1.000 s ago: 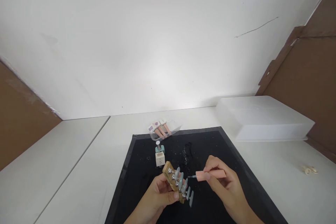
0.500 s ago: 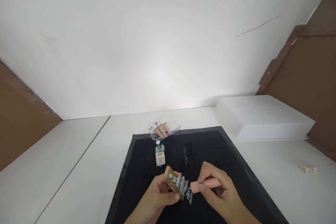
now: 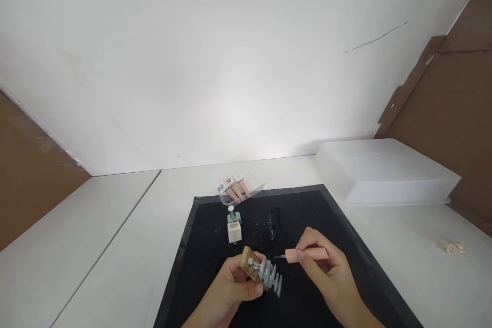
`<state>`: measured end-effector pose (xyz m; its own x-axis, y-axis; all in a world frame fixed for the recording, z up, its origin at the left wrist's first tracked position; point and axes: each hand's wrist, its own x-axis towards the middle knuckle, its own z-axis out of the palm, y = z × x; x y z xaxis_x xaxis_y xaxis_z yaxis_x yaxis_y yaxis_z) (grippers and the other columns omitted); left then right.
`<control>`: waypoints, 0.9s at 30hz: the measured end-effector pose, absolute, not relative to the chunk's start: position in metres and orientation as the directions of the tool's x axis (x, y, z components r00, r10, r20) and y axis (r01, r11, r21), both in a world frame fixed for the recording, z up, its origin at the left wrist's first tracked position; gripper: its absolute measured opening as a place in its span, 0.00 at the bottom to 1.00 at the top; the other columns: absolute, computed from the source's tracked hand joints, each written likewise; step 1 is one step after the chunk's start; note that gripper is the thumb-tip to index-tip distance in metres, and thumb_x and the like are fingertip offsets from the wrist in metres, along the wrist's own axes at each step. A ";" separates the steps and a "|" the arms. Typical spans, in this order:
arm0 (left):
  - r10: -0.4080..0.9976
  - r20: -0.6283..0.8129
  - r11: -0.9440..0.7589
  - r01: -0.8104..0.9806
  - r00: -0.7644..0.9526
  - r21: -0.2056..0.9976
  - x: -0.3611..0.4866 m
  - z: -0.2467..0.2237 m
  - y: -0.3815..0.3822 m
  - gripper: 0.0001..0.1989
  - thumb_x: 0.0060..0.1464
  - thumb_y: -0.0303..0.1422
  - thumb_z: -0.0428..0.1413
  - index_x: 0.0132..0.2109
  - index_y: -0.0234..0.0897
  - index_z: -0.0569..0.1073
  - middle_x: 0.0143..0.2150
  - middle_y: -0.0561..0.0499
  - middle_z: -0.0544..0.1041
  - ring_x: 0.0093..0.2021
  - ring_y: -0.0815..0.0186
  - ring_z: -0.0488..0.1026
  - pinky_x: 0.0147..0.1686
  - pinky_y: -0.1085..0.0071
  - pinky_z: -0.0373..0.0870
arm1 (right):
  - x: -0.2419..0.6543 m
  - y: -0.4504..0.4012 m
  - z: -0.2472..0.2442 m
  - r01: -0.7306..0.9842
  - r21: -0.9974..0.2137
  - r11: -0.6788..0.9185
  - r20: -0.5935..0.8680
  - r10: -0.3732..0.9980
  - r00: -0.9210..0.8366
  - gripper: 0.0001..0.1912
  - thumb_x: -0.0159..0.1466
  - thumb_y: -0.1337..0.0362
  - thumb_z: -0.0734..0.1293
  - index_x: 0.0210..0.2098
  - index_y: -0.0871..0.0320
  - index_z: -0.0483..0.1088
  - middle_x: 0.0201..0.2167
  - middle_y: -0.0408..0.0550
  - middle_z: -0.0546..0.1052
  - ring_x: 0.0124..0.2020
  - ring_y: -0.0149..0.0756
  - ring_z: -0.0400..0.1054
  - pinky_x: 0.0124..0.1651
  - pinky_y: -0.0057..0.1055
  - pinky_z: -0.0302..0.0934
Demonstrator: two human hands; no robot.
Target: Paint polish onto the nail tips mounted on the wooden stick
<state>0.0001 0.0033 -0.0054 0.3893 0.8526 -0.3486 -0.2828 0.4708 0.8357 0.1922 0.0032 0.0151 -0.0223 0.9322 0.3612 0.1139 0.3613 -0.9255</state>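
Observation:
My left hand [image 3: 234, 287] grips a small wooden block [image 3: 249, 261] near the bottom centre. Several grey-green, nail-shaped pieces [image 3: 271, 277] stick out from its right side, beside some silvery bits. Between the fingers of my right hand [image 3: 326, 274] is a pink brush handle [image 3: 306, 254], its thin dark brush pointing left. The brush tip is just above and right of the pieces, apart from them. Behind the block stand a white cube-shaped bottle [image 3: 234, 232] and a teal bottle [image 3: 233, 217] with a white-topped stem.
A clear tray [image 3: 254, 184] with pink-handled, white-ended items lies at the back edge of the black mat [image 3: 307, 210]. At the right are a translucent white box [image 3: 388, 171] and small cream rings [image 3: 450, 247]. Cardboard panels [image 3: 457, 113] flank the table.
My right hand has moved up and slightly right with the brush, away from the pieces, so its bristles now show. The block has tilted slightly in my left hand.

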 end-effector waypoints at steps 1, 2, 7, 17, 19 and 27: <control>0.853 -0.343 0.467 -0.283 0.393 0.838 0.000 -0.006 0.004 0.20 0.29 0.33 0.69 0.35 0.37 0.77 0.31 0.52 0.73 0.34 0.67 0.67 0.36 0.70 0.58 | 0.192 0.003 0.015 0.102 -0.927 0.360 0.360 0.933 -0.021 0.09 0.61 0.67 0.62 0.24 0.55 0.64 0.20 0.40 0.65 0.22 0.32 0.59 0.25 0.26 0.52; 0.853 -0.341 0.466 -0.284 0.394 0.838 0.000 -0.006 0.004 0.20 0.29 0.33 0.69 0.35 0.37 0.77 0.30 0.52 0.73 0.33 0.67 0.67 0.36 0.70 0.58 | 0.193 0.003 0.016 0.088 -0.927 0.364 0.363 0.932 -0.023 0.09 0.61 0.66 0.63 0.24 0.55 0.64 0.20 0.39 0.64 0.21 0.31 0.59 0.24 0.26 0.52; 0.863 -0.346 0.463 -0.300 0.369 0.834 0.002 0.000 0.005 0.19 0.29 0.32 0.69 0.35 0.37 0.77 0.30 0.53 0.74 0.33 0.68 0.67 0.37 0.70 0.58 | 0.193 0.001 0.021 0.021 -0.898 0.439 0.433 0.892 -0.129 0.07 0.59 0.68 0.63 0.25 0.56 0.64 0.21 0.39 0.64 0.21 0.31 0.58 0.24 0.26 0.51; 0.857 -0.358 0.475 -0.299 0.369 0.828 0.002 -0.006 0.008 0.19 0.29 0.32 0.69 0.35 0.37 0.77 0.29 0.53 0.74 0.32 0.69 0.67 0.36 0.71 0.58 | 0.192 0.001 0.019 0.133 -0.916 0.380 0.360 0.921 -0.152 0.07 0.60 0.67 0.62 0.25 0.56 0.65 0.21 0.39 0.63 0.22 0.31 0.58 0.25 0.26 0.53; 0.856 -0.368 0.482 -0.304 0.362 0.822 0.002 -0.004 0.007 0.19 0.30 0.32 0.69 0.35 0.38 0.77 0.29 0.53 0.74 0.32 0.69 0.68 0.36 0.71 0.58 | 0.191 0.002 0.017 0.153 -0.921 0.359 0.343 0.931 -0.121 0.08 0.60 0.67 0.62 0.25 0.56 0.64 0.21 0.39 0.63 0.21 0.31 0.58 0.25 0.26 0.53; 0.874 -0.358 0.464 -0.342 0.330 0.817 0.001 -0.006 0.004 0.19 0.30 0.31 0.68 0.35 0.38 0.77 0.29 0.53 0.73 0.33 0.67 0.68 0.40 0.68 0.59 | 0.190 0.003 0.014 0.143 -0.936 0.321 0.324 0.946 -0.003 0.08 0.61 0.63 0.63 0.25 0.56 0.64 0.18 0.39 0.65 0.21 0.31 0.58 0.25 0.26 0.54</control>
<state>0.0014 0.0040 -0.0057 0.3298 0.8735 -0.3581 -0.3421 0.4641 0.8171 0.1898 0.0028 0.0139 -0.0027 0.9461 0.3240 0.1432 0.3210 -0.9362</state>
